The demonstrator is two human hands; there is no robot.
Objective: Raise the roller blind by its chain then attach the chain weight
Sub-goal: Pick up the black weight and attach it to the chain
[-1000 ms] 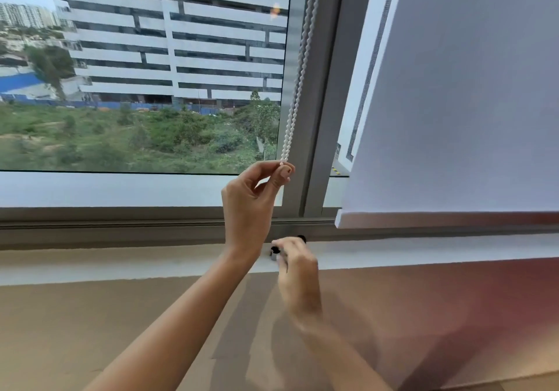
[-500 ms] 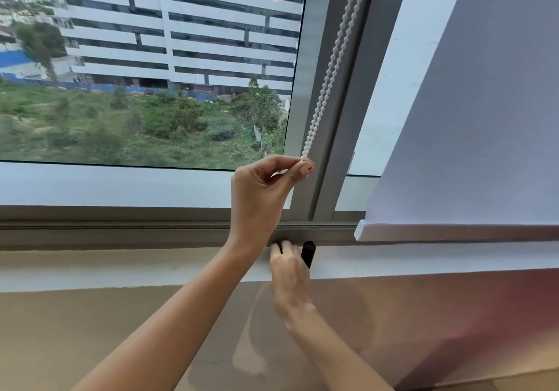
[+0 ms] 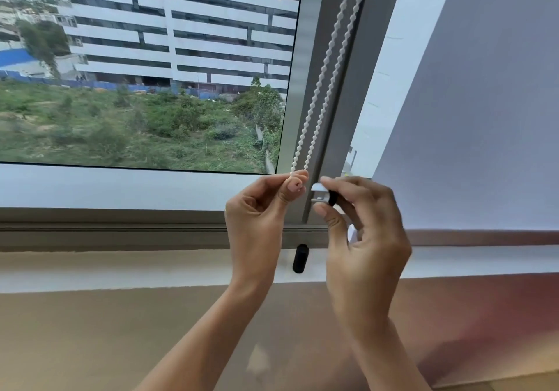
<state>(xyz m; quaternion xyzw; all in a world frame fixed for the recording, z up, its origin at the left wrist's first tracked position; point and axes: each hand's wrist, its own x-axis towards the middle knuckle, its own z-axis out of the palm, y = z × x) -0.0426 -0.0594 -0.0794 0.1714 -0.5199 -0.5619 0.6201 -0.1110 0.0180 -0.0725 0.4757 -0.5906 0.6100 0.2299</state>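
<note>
A white bead chain [image 3: 325, 73] hangs in two strands along the grey window mullion. My left hand [image 3: 257, 215] pinches the chain's bottom loop between thumb and forefinger. Just to its right, my right hand [image 3: 360, 230] holds the chain weight [image 3: 322, 195], a small white and black piece, level with the chain's end and a finger's width from it. The grey roller blind [image 3: 484, 118] covers the right window; its bottom bar [image 3: 484, 236] hangs just above the sill.
A small black cylinder [image 3: 300, 258] lies on the white window sill [image 3: 121, 266] below my hands. The grey window frame [image 3: 106, 227] runs along the sill. A beige wall [image 3: 90, 330] fills the area under the sill.
My right hand rose from the sill with the chain weight to beside the chain's end. A black cylinder stays on the sill. My left hand kept its pinch on the chain.
</note>
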